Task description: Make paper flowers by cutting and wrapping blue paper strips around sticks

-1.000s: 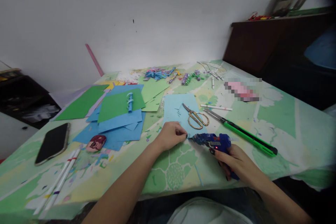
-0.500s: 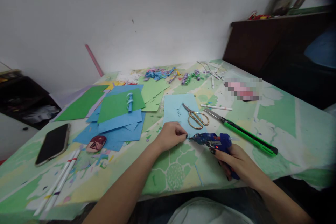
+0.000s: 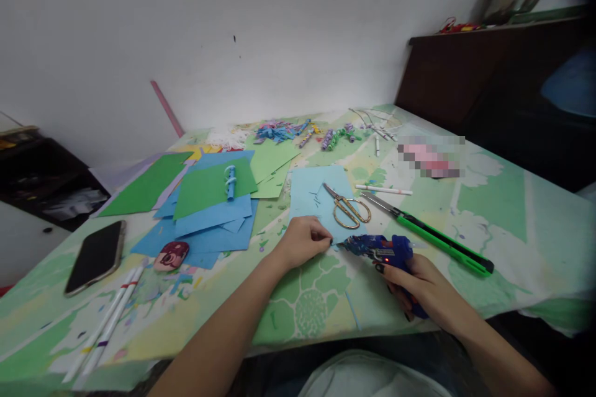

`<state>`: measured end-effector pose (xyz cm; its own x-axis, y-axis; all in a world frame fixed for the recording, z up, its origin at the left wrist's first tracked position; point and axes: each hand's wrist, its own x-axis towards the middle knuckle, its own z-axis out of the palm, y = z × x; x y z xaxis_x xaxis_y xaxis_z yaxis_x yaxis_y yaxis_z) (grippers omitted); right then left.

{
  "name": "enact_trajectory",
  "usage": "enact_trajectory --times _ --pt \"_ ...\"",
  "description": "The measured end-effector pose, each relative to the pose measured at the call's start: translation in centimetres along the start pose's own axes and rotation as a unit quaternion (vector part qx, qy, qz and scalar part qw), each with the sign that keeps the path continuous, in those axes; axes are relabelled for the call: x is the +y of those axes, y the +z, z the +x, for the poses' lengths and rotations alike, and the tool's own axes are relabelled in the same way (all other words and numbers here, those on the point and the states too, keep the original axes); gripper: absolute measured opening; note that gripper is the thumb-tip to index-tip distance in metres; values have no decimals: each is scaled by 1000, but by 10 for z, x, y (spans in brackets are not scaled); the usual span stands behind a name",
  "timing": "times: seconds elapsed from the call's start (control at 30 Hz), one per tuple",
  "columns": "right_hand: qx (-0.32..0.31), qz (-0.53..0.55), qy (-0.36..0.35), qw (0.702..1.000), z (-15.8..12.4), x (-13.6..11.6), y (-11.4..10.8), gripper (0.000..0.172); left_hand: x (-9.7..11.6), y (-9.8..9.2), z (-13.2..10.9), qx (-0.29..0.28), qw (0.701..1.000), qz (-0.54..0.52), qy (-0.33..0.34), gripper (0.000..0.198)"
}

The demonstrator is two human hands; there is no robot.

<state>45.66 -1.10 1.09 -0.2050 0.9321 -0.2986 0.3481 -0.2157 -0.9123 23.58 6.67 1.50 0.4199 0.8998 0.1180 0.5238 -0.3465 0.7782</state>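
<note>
My right hand (image 3: 414, 288) is wrapped round a blue hot glue gun (image 3: 388, 251) with a small red light on its side. Its nozzle points left, close to the fingertips of my left hand (image 3: 307, 240). Those fingers are pinched together low over the table, on a small blue paper strip (image 3: 334, 247) that is mostly hidden. Just beyond lies a light blue sheet (image 3: 307, 189) bearing thin paper slivers. Gold-handled scissors (image 3: 347, 206) rest partly on that sheet, blades toward the back left. A loose thin blue strip (image 3: 353, 311) lies nearer the table edge.
A green box cutter (image 3: 442, 240) lies right of the scissors, beside a white paper stick (image 3: 384, 190). Green and blue sheets (image 3: 216, 192) are piled to the left, with a rolled blue paper tube (image 3: 231, 183) on top. A phone (image 3: 97, 257) and markers (image 3: 109, 319) lie far left.
The glue gun and my right hand have shifted very slightly to the right. My left hand stays in about the same place, and the objects on the table lie as before.
</note>
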Motion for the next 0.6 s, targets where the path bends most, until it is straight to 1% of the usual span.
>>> enact_trajectory --times 0.2,0.4,0.6 --pt "-3 49 -5 999 0 1 -1 36 0 0 0 -3 1000 -7 -3 18" --pt "15 116 -14 993 -1 5 -3 34 0 1 -1 2 1000 -7 -2 17" --pt "14 116 -20 993 -1 7 -3 34 0 3 -1 18 1000 -2 2 15"
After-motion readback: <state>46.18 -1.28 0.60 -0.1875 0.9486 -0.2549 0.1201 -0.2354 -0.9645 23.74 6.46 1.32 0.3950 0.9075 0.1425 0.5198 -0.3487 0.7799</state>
